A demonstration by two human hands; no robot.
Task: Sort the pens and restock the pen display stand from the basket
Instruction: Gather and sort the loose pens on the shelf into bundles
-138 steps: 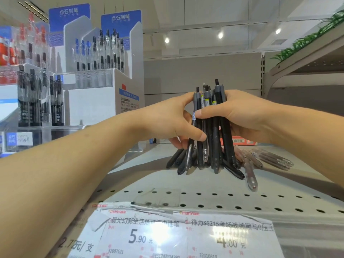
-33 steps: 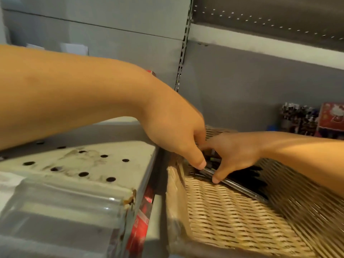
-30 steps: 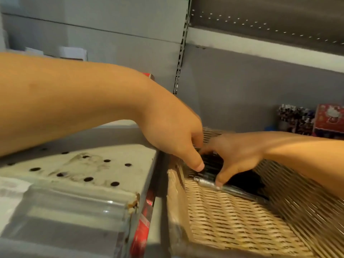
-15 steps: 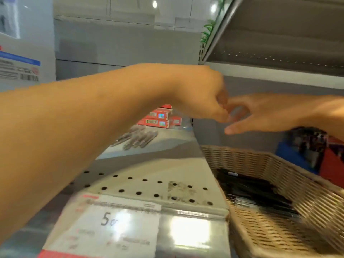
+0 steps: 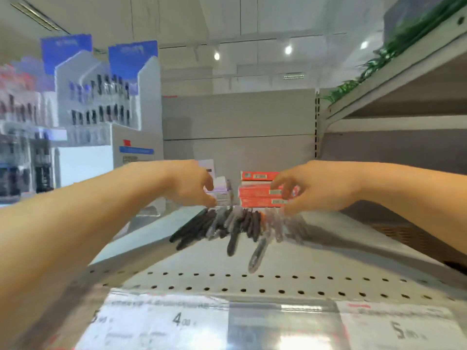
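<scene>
A loose pile of pens (image 5: 235, 224), dark and clear-bodied, lies fanned out on the grey perforated shelf (image 5: 290, 263). My left hand (image 5: 188, 184) hovers just above the pile's far left end, fingers loosely curled downward, holding nothing. My right hand (image 5: 307, 188) hovers above the pile's far right end, fingers spread and bent, also holding nothing. The white and blue pen display stand (image 5: 106, 107) holds rows of upright pens at the left. The frame is blurred by motion. The basket is out of view.
Stacked red boxes (image 5: 262, 192) sit behind the pile against the grey back panel. Price labels (image 5: 161, 322) line the shelf's front edge. An upper shelf (image 5: 394, 97) with green plants overhangs at the right. More pen racks (image 5: 22, 152) stand at far left.
The view swung left from the wicker basket back to the shelf. Both hands left the basket's pens and now hover apart over the pen pile on the shelf.
</scene>
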